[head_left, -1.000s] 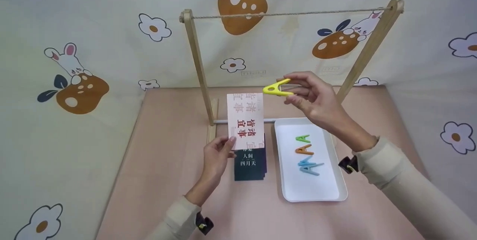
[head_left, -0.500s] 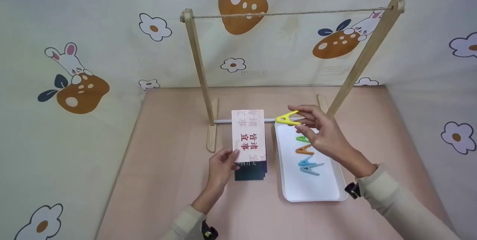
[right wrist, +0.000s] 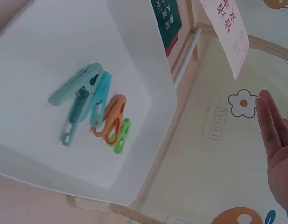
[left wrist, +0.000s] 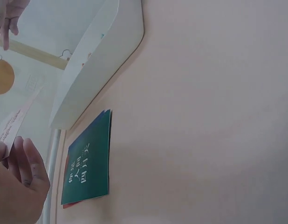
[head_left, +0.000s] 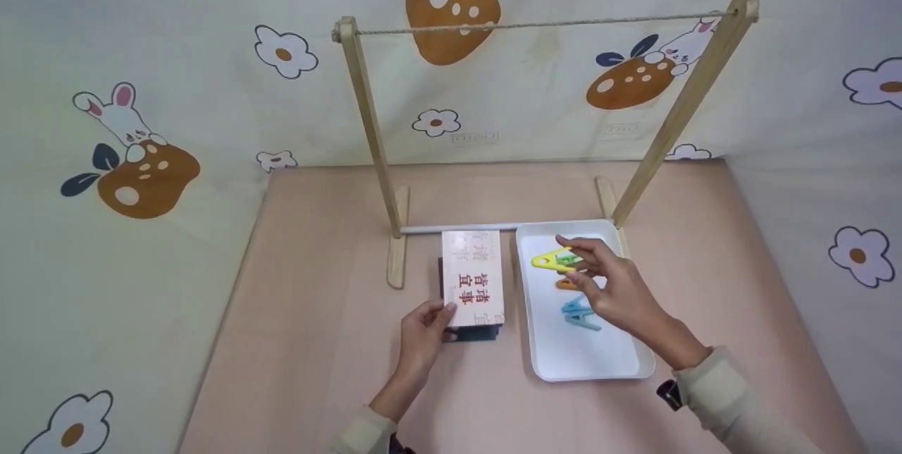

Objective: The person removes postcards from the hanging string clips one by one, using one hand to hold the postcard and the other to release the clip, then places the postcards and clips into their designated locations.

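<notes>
My left hand (head_left: 421, 341) pinches a pink card with red characters (head_left: 473, 278) by its lower left edge. In the left wrist view the card is raised, apart from a small stack with a dark green card (left wrist: 88, 161) on top. Between the fingertips of my right hand (head_left: 624, 292) is a yellow clothespin (head_left: 544, 261), over the far part of the white tray (head_left: 585, 367). Inside the tray lie a light green clothespin (right wrist: 121, 140), an orange one and two bluish ones, plainest in the right wrist view.
Behind the tray stands a wooden frame, its left post (head_left: 371, 115) and right post (head_left: 680, 115) joined by a taut rope (head_left: 550, 22) at the top and a white rod (head_left: 423, 230) at the base. A patterned backdrop (head_left: 317, 115) rises behind the pink tabletop (head_left: 303, 341).
Both hands have come down and toward me, the left with the pink card, the right with the yellow clothespin. The card now overlaps most of the green stack in the head view.
</notes>
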Motion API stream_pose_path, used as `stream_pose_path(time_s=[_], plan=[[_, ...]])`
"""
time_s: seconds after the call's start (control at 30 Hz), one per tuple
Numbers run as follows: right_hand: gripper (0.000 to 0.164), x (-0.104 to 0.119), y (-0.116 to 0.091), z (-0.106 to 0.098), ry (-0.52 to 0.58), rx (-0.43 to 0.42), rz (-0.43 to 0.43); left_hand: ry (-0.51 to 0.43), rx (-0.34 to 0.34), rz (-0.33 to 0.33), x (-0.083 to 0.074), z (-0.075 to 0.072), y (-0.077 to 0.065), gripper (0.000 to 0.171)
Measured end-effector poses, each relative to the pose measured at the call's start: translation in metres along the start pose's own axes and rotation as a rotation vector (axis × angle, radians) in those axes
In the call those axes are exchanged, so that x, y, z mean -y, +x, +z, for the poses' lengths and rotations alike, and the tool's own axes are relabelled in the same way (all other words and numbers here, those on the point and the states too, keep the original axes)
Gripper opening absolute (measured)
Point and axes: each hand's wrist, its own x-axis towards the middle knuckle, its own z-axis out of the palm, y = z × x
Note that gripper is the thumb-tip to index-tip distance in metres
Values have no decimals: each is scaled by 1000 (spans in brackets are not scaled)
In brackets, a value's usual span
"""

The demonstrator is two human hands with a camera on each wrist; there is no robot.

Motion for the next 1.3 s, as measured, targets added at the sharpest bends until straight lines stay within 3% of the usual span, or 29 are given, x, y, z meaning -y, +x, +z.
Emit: stream_pose_path(time_s=[0.3,0.63,0.87,1.1,1.3], plan=[[54,-18,-25,15,-57,1,69,19,23,-15,20,3,-2,33],[53,-40,-61,35,-255,18,194,31,-36,-68,35,9,-1,27],[49,-55,-85,38,-387,39,262,20,-56,-87,37,9,3,28],[41,-65,-99,38,-385,63,289,75,-93,-94,38,11,6,27],[38,-69,-107,39,-410,79,312,140,-169,-68,37,13,7,22]])
